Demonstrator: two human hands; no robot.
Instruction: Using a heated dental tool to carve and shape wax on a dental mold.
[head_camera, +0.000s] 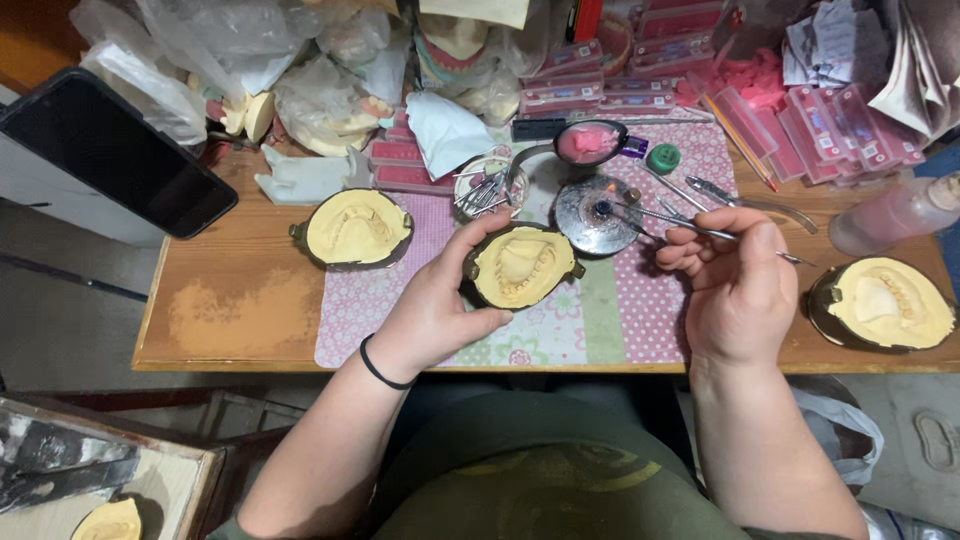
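My left hand grips a dark metal flask half filled with yellow plaster, holding it just above the patterned mat. My right hand pinches a thin metal instrument, whose tip reaches left over a round metal burner with a small flame. A black band circles my left wrist.
Two more plaster-filled flask halves lie on the wooden table, one at the left, one at the right. A ladle of pink wax, a dish of tools, pink boxes, a bottle and a phone crowd the back.
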